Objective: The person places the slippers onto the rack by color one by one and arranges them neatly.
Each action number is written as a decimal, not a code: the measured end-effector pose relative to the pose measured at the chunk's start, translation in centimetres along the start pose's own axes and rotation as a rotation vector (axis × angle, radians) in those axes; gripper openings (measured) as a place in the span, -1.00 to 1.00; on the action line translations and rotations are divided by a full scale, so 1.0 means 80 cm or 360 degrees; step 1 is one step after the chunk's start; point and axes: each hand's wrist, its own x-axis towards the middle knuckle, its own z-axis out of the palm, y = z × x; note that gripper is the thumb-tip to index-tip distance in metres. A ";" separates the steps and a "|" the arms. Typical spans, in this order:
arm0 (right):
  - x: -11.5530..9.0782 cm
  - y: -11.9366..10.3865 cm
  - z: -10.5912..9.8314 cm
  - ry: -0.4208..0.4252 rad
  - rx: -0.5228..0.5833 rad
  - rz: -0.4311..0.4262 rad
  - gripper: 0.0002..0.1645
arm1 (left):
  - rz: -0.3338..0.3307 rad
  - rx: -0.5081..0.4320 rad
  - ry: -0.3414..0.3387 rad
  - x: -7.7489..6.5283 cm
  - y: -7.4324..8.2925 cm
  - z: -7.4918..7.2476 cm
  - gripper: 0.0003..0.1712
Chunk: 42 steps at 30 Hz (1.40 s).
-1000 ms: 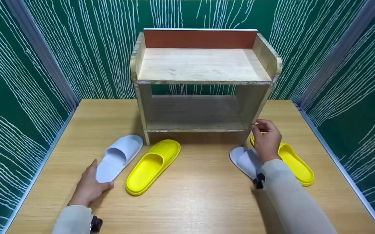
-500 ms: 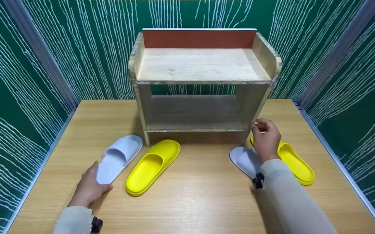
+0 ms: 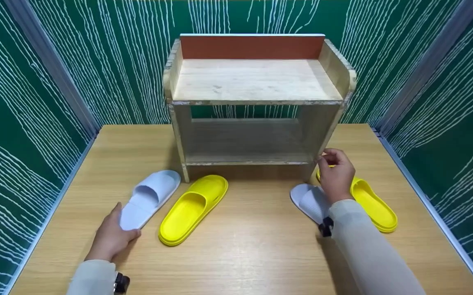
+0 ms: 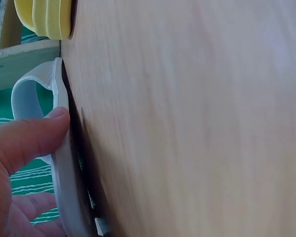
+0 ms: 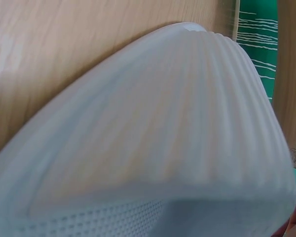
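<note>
Hardly anything is changing over this last second: both hands are keeping their places, and all four slippers are staying on the light wood-grain table (image 3: 244,258). The left hand (image 3: 111,235) is gripping the heel of a white open-backed slipper (image 3: 148,200) — thumb pressing one edge, fingers lying along the other — near the table's left edge. Beside it, towards the middle, a bright yellow moulded slipper (image 3: 193,211) is lying untouched. The right hand (image 3: 337,176), fingers curling, is covering part of a second yellow moulded slipper (image 3: 374,205) on the side towards the table's right edge; whether it is grasping that slipper or nothing, I cannot tell. A second white slipper with a ribbed strap (image 3: 310,203) is lying partly beneath that arm. Towards the back edge, a pale wooden two-tier rack (image 3: 257,80) is standing upright. The work seems to be pausing — the left grip is looking settled, with neither hand visibly carrying anything.
</note>
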 end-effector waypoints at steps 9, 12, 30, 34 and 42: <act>0.001 -0.002 -0.001 -0.0030 0.0007 0.0048 -0.66 | -0.0074 -0.0048 -0.0009 -0.002 0.001 -0.007 0.38; 0.001 -0.002 -0.002 -0.0035 0.0008 0.0053 -0.65 | -0.0104 -0.0065 0.0001 -0.003 0.002 -0.009 0.38; 0.001 0.000 -0.002 -0.0012 -0.0032 0.0005 -0.66 | 0.0102 -0.0109 0.0164 -0.010 -0.004 -0.011 0.32; 0.001 0.000 -0.002 -0.0036 -0.0036 0.0046 -0.65 | 0.0109 -0.0147 0.0199 -0.010 -0.004 -0.011 0.31; 0.002 0.001 -0.001 -0.0010 -0.0040 0.0005 -0.66 | 0.0109 -0.0277 0.0304 -0.014 -0.004 -0.018 0.25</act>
